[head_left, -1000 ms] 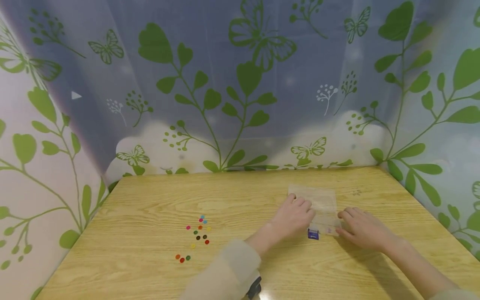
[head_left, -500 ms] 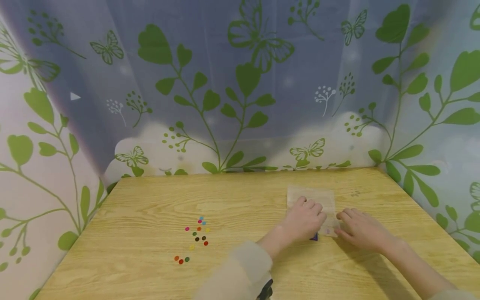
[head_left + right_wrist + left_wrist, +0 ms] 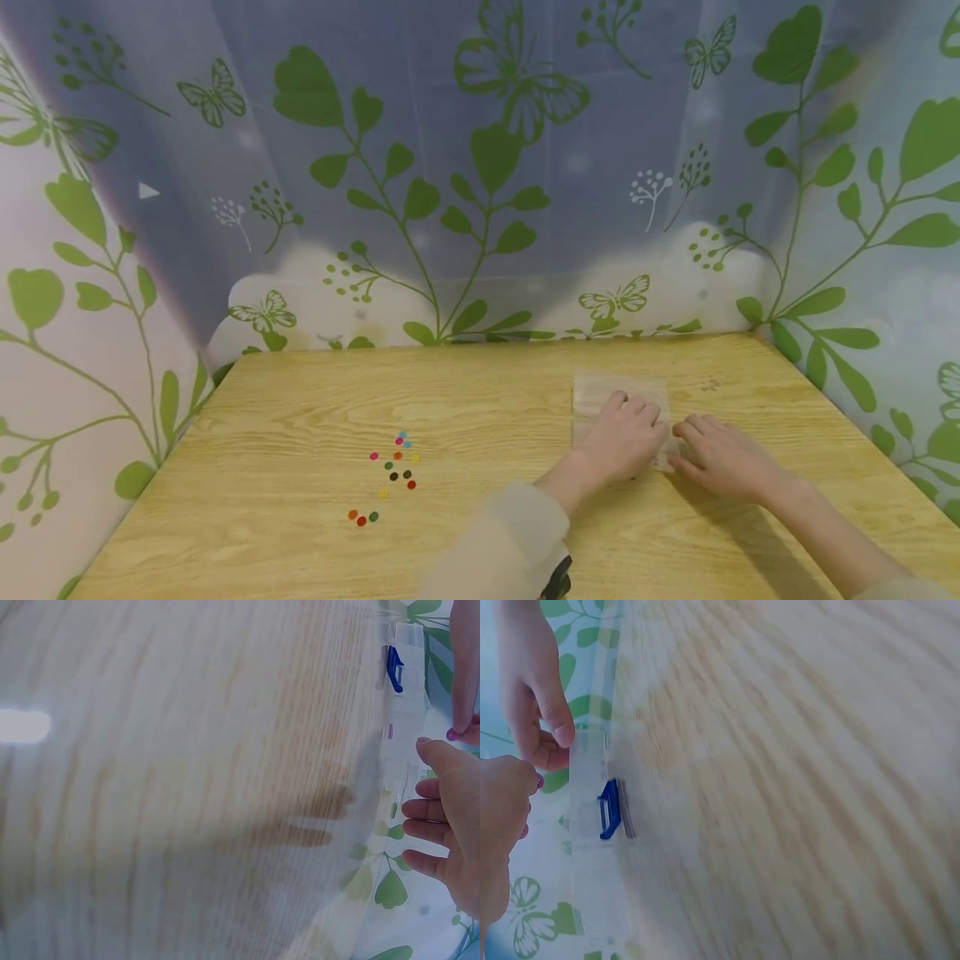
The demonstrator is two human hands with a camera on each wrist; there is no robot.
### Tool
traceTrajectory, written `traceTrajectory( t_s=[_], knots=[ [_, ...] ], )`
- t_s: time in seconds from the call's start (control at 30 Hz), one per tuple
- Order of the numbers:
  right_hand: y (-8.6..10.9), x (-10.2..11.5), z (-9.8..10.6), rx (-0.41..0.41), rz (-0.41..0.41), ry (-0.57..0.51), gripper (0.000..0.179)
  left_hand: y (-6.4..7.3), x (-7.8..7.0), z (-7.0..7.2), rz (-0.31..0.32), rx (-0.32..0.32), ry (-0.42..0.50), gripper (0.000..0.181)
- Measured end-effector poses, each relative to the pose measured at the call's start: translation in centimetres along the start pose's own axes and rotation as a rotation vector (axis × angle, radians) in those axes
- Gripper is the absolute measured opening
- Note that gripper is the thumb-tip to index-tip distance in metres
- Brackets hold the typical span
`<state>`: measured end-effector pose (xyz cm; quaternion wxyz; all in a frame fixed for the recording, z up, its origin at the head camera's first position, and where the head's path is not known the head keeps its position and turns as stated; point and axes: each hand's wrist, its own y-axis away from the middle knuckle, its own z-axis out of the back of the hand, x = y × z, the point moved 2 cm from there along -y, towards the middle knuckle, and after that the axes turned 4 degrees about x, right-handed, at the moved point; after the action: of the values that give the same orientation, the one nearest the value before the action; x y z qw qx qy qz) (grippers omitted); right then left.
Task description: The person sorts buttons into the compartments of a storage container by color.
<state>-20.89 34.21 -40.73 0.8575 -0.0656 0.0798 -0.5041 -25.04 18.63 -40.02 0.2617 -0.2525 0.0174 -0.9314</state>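
A clear plastic compartment box (image 3: 585, 408) with a raised clear lid lies on the right half of the table. Its blue latch (image 3: 611, 810) shows at the front in the left wrist view. My left hand (image 3: 622, 437) is over the box and pinches a small pink disc (image 3: 451, 735) between thumb and fingertips. My right hand (image 3: 723, 458) is at the box's right end, fingers loosely bent and thumb beside the wall. A small pinkish thing (image 3: 391, 731) shows through the front wall of the box. In the head view my left hand hides the latch.
Several small discs of mixed colours (image 3: 397, 456) lie scattered on the wooden table (image 3: 300, 417), left of the box. A faint cluster of small marks (image 3: 709, 384) is behind my right hand. A leaf-patterned curtain (image 3: 420, 167) rises behind the table.
My left hand has moved right across the box, covering first the blue latch and then the compartment beside it. My right hand has stayed at the box's right end.
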Motion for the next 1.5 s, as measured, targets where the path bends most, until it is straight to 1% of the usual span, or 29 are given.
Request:
traceTrajectory(
  t_s=[0.1,0.17,0.33,0.53,0.67,0.77,0.83,0.9,1.07,1.2,1.4,1.5],
  knots=[
    [0.1,0.1,0.0,-0.007,0.006,0.005,0.03,-0.4,-0.5,0.0,-0.001,0.017,0.007,0.022],
    [0.1,0.1,0.0,-0.005,0.007,0.007,0.031,-0.5,-0.8,-0.2,-0.001,0.024,0.02,0.027],
    [0.1,0.0,0.0,0.001,0.012,0.002,0.032,-0.7,-1.2,-0.5,0.008,0.021,0.046,0.04],
    [0.1,-0.1,-0.1,-0.001,-0.002,-0.001,0.033,-0.9,-1.3,-0.6,0.018,0.027,0.058,0.035],
    [0.0,-0.1,-0.1,-0.011,0.011,0.005,0.03,-0.9,-1.3,-0.4,0.024,0.019,0.051,0.03],
    [-0.1,-0.1,-0.1,-0.017,0.02,0.005,0.028,-0.9,-1.2,-0.3,0.025,0.013,0.054,0.03],
    [-0.1,0.0,0.0,-0.013,0.015,0.005,0.028,-0.8,-1.0,-0.2,0.023,0.024,0.06,0.033],
    [-0.1,0.0,0.0,-0.001,0.005,-0.007,0.029,-0.8,-0.8,-0.2,0.022,0.028,0.063,0.031],
    [-0.1,-0.1,0.0,0.009,-0.009,-0.021,0.029,-0.5,-0.2,0.0,0.022,0.0,0.038,0.021],
    [-0.1,-0.1,0.0,0.005,-0.008,-0.011,0.031,0.0,0.4,0.3,0.032,0.02,0.021,0.022],
    [-0.2,-0.1,-0.1,0.02,-0.011,-0.011,0.032,0.7,1.5,0.6,0.055,-0.003,0.003,0.021],
    [-0.3,-0.1,-0.2,0.021,-0.01,-0.011,0.032,1.1,2.2,0.8,0.066,0.01,0.012,0.022]
  ],
)
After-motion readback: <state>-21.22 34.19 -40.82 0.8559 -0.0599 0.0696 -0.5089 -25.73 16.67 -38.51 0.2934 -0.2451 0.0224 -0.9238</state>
